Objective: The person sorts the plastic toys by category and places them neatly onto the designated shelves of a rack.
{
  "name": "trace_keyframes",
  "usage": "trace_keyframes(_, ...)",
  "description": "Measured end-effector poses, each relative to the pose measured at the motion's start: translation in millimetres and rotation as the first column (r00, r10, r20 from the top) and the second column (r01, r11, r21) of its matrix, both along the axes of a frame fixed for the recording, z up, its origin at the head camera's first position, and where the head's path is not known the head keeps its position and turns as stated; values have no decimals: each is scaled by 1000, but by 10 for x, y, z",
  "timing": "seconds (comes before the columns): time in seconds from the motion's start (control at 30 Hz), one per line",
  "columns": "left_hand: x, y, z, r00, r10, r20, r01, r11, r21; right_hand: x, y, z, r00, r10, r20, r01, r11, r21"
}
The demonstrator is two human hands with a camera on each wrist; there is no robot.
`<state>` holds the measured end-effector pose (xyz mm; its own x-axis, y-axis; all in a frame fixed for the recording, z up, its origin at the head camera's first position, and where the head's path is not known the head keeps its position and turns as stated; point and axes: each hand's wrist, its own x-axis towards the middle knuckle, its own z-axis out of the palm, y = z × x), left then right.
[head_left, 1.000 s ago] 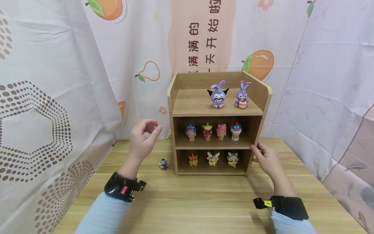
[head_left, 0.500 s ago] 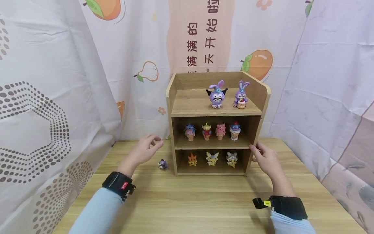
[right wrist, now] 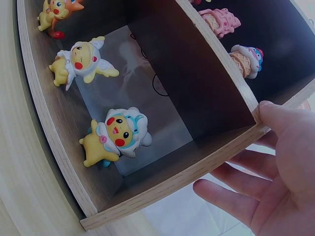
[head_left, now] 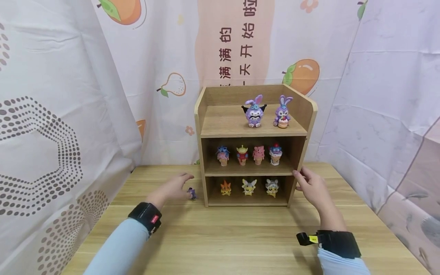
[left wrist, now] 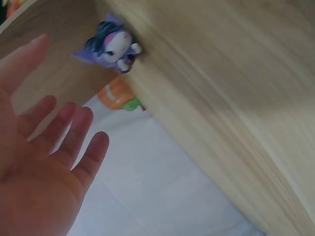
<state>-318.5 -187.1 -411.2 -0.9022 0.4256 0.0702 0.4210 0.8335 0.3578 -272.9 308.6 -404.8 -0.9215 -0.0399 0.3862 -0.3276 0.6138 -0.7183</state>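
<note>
A small purple-and-black figurine with a white face (head_left: 192, 194) stands on the table left of the wooden shelf (head_left: 245, 135). My left hand (head_left: 173, 188) is just left of it, partly overlapping it in the head view. In the left wrist view, that hand (left wrist: 47, 157) has thumb and fingers spread apart, with a gap to the figurine (left wrist: 112, 45). My right hand (head_left: 312, 186) is at the shelf's right side. Its thumb (right wrist: 275, 115) touches the front edge at the middle board, while the other fingers extend along the outside of the side panel.
Two purple rabbit-eared figurines (head_left: 254, 114) stand on the top board. Several ice-cream-cone figurines (head_left: 242, 156) line the middle level. Three yellow and orange figurines (head_left: 249, 187) stand on the bottom. A patterned curtain (head_left: 165, 114) hangs behind the table (head_left: 227, 240).
My left hand has come down from beside the shelf to the purple figurine on the table. My right hand has stayed at the shelf's side. The view has shifted slightly.
</note>
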Motion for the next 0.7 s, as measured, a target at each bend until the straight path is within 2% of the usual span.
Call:
trace_keyframes(0.2, 6, 96, -64, 998, -30, -49, 22, 986, -164, 9, -12, 7, 1000, 0, 1, 0, 1000, -5)
trace_keyframes(0.47, -37, 243, -154, 989, -68, -129, 19, 938, -346, 7, 4, 6, 1000, -2, -6, 2, 1000, -14)
trace_keyframes(0.57, -60, 267, -216, 982, -77, -174, 2, 920, -393, 5, 4, -5, 1000, -3, -1, 3, 1000, -6)
trace_keyframes(0.7, -76, 281, -262, 977, -75, -199, -9, 919, -395, 3, 0, 1, 1000, 0, 2, 0, 1000, -9)
